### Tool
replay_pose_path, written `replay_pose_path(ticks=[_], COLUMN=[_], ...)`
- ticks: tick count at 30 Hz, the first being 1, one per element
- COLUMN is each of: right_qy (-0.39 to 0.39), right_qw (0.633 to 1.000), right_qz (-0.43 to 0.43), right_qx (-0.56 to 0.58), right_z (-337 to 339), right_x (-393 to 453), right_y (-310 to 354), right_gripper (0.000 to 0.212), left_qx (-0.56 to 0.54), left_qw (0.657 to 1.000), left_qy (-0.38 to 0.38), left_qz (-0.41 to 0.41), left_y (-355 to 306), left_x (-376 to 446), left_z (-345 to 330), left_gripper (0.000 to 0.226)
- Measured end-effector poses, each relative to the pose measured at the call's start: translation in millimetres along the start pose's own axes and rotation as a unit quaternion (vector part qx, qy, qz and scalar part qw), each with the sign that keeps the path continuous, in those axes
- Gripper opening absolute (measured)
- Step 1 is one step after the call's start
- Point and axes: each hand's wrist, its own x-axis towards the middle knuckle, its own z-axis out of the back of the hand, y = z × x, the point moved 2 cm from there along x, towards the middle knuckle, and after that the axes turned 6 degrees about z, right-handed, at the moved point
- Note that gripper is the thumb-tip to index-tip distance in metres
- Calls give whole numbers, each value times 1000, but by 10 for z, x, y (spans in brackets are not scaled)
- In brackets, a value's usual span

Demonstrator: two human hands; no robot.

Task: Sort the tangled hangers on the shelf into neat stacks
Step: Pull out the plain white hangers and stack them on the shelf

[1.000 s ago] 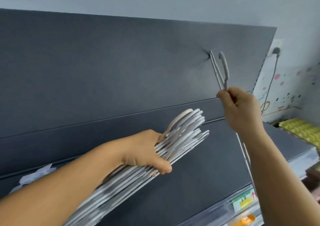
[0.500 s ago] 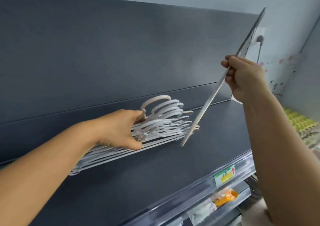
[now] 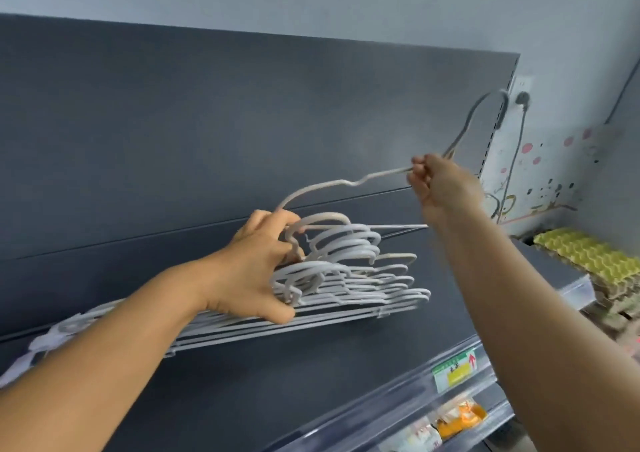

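A stack of several white wire hangers (image 3: 349, 282) lies flat on the dark grey shelf (image 3: 311, 365), hooks bunched near the middle. My left hand (image 3: 263, 271) grips the stack at the hooks, thumb under the lower bars. My right hand (image 3: 440, 185) pinches a single white hanger (image 3: 332, 185) at its neck and holds it just above the stack. Its hook curves up to the right, and its left shoulder reaches down to my left fingers.
The shelf's dark back panel (image 3: 242, 122) rises behind the stack. A clear front rail with a green and yellow price tag (image 3: 455, 372) edges the shelf. Yellow egg trays (image 3: 588, 254) sit at the right. A plugged-in cable (image 3: 512, 160) hangs on the wall.
The stack went from tilted in my left hand to lying flat on the shelf. My right hand swung its single hanger from upright to roughly level over the stack.
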Motion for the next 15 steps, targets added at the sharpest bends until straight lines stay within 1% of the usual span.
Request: replay_pose_path(ticks=[1, 3, 5, 7, 9, 10, 11, 12, 13, 15], right_qy=[10, 30, 55, 88, 142, 171, 193, 218, 251, 307], right_qw=[1000, 998, 994, 983, 964, 955, 949, 944, 927, 859], right_qz=[-19, -52, -88, -148, -214, -228, -223, -199, -159, -75], right_qx=[-11, -25, -41, -60, -72, -86, -107, -151, -229, -402], right_z=[-19, -64, -111, -139, -145, -139, -133, -133, -128, -120], right_x=[-69, -198, -333, -460, -576, -622, -664, -704, -707, -675], right_y=[-122, -333, -473, -532, -523, -509, -471, -442, -420, -347], right_gripper=[9, 9, 8, 11, 20, 23, 23, 21, 17, 15], left_qx=[14, 49, 62, 65, 54, 35, 3, -38, -78, -124], left_qw=[1000, 998, 996, 994, 996, 997, 997, 996, 993, 987], left_qy=[-14, -42, -63, -74, -57, -40, -22, -6, 3, 4], left_qz=[-4, 3, 26, 37, 50, 60, 71, 83, 94, 103], left_y=[-21, -58, -98, -104, -69, -52, -31, -25, -27, -26], left_x=[2, 7, 15, 42, 96, 121, 147, 165, 180, 216], left_z=[-29, -87, -120, -128, -143, -152, -166, -166, -164, -157], left_gripper=[23, 34, 43, 48, 49, 48, 46, 45, 45, 44])
